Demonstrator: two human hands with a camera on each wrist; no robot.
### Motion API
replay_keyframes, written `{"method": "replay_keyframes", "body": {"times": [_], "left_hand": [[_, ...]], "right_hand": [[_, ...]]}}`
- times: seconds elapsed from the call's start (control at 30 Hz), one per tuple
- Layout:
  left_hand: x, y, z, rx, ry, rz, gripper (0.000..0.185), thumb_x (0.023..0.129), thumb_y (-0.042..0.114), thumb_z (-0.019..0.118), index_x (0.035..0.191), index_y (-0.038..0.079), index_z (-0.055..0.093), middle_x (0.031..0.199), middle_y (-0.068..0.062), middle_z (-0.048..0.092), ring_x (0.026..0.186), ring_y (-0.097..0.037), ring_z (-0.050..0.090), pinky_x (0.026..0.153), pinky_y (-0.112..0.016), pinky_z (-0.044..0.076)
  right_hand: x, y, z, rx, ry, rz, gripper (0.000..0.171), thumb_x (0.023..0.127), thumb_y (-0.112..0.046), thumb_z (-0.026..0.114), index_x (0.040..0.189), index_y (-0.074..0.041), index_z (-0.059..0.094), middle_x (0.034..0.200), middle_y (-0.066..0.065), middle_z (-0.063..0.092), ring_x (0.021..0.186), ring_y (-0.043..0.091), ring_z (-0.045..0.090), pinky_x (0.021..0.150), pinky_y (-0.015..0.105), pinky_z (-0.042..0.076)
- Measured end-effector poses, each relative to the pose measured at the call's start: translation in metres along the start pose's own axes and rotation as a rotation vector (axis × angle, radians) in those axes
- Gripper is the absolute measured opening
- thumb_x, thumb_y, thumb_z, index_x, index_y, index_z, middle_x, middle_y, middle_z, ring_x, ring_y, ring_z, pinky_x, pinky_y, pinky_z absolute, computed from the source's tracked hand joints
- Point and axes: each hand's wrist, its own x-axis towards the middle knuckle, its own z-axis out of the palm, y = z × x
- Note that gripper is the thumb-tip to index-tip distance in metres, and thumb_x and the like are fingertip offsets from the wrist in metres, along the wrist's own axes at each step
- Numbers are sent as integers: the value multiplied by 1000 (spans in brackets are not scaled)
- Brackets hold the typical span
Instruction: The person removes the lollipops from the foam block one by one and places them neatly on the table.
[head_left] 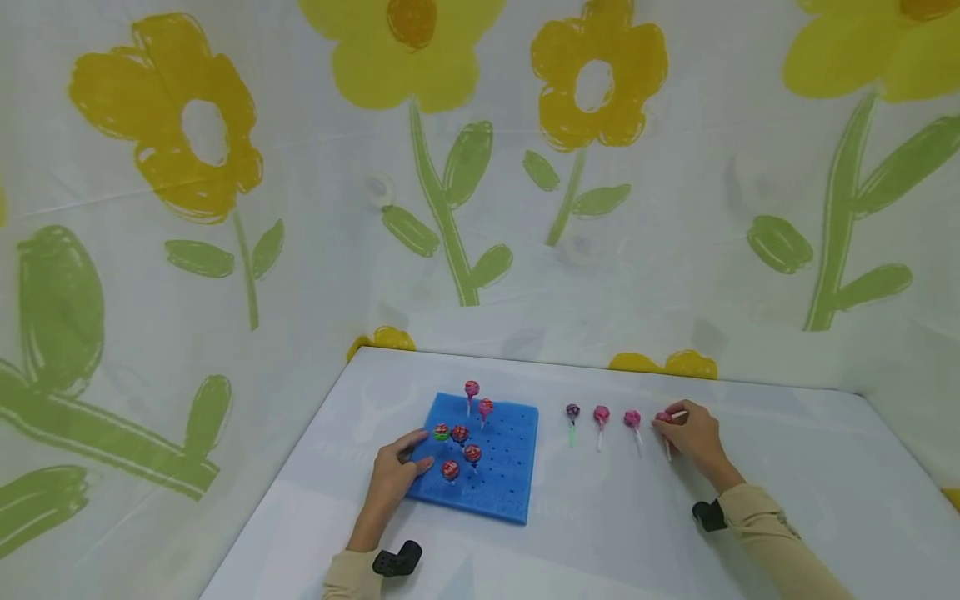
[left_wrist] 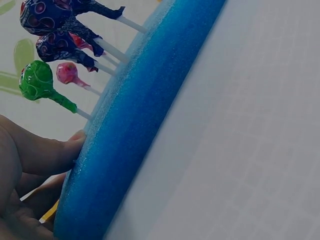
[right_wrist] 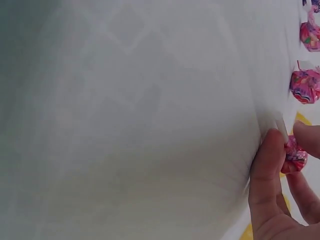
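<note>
A blue foam board (head_left: pixel 498 475) with rows of small holes lies on the table, and several wrapped lollipops stand in it on their sticks. My left hand (head_left: pixel 392 473) holds the board's left edge, the thumb (left_wrist: pixel 57 152) against its rim. Close to that thumb is a green-wrapped lollipop (left_wrist: pixel 37 82). To the right of the board, my right hand (head_left: pixel 693 433) pinches a pink lollipop (right_wrist: pixel 295 156) between thumb and fingers, near the table surface. Left of this hand lie a dark purple lollipop (head_left: pixel 573 411) and two pink lollipops, one nearer the board (head_left: pixel 602 414), the other nearer the hand (head_left: pixel 632 418).
The white table (head_left: pixel 600 533) extends around the board and the row of lollipops. A white cloth with printed yellow flowers (head_left: pixel 592 83) hangs behind and to the left. Each wrist wears a black camera (head_left: pixel 397 558).
</note>
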Motion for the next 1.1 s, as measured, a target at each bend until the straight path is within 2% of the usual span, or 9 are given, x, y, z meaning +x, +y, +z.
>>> {"method": "replay_keyframes", "body": {"times": [0.17,0.33,0.57,0.9,1.1], "left_hand": [[-1,2,0,12,-5,-6,41,82,1,70,123,4,63,133,-16,54,129,-37,42,103,-50,36],[-3,3,0,9,-8,-4,41,82,0,69,123,3,63,134,-17,53,129,-37,42,103,-49,36],[-2,4,0,12,-3,-12,42,82,-2,68,123,3,63,134,-16,54,129,-36,42,103,-48,36],[-2,4,0,6,5,-5,42,81,-3,68,122,2,63,133,-17,54,129,-37,42,103,-47,37],[-2,4,0,-2,9,-7,42,80,-3,68,122,2,63,133,-16,54,129,-36,43,103,-47,37]], "right_hand": [[-2,0,2,-10,10,-7,37,84,-14,69,108,8,52,90,24,57,63,21,54,50,25,48],[-2,-1,2,-20,-14,7,37,85,-13,68,112,7,50,93,25,56,66,23,52,50,24,48],[-3,-1,-1,-4,-24,11,39,86,-15,68,112,7,49,94,25,55,61,21,53,49,25,47],[-6,-10,-9,-34,-30,0,42,89,-19,65,117,7,48,99,26,54,77,29,54,56,28,52],[-10,-15,-12,7,-49,-29,39,89,-16,64,116,8,48,98,26,55,67,23,55,53,30,54]]}}
